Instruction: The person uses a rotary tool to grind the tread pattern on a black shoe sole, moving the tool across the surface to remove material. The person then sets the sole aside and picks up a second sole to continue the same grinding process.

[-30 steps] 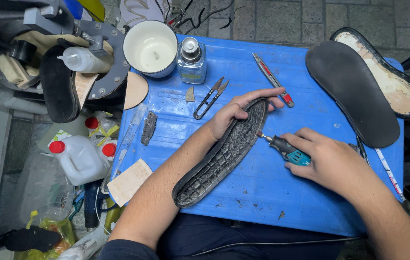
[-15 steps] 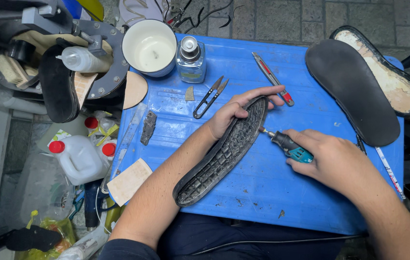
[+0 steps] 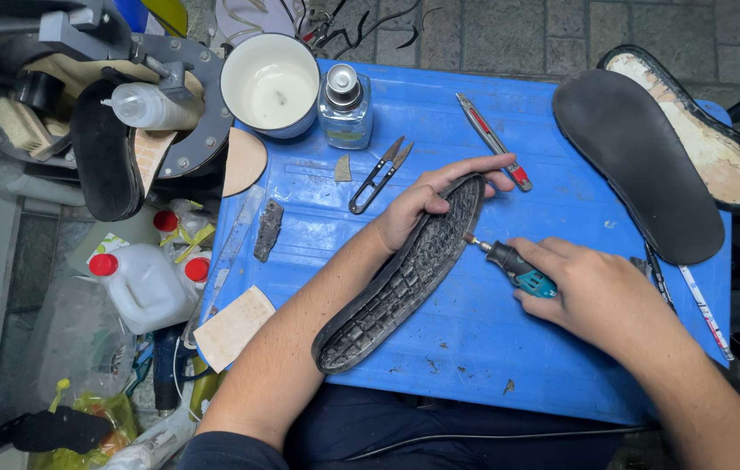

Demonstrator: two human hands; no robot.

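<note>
A worn black shoe sole with a cracked tread lies diagonally on the blue table. My left hand grips its upper end, fingers curled over the toe, my forearm running along its left edge. My right hand holds a small teal and black rotary tool, its bit touching the sole's right edge near the toe.
A red utility knife, thread snips, a glass bottle and a white bowl lie at the back. Two more soles rest at the right. White jugs with red caps stand off the left edge.
My right hand and the rotary tool have shifted slightly along the sole's edge. My left hand keeps its hold on the sole.
</note>
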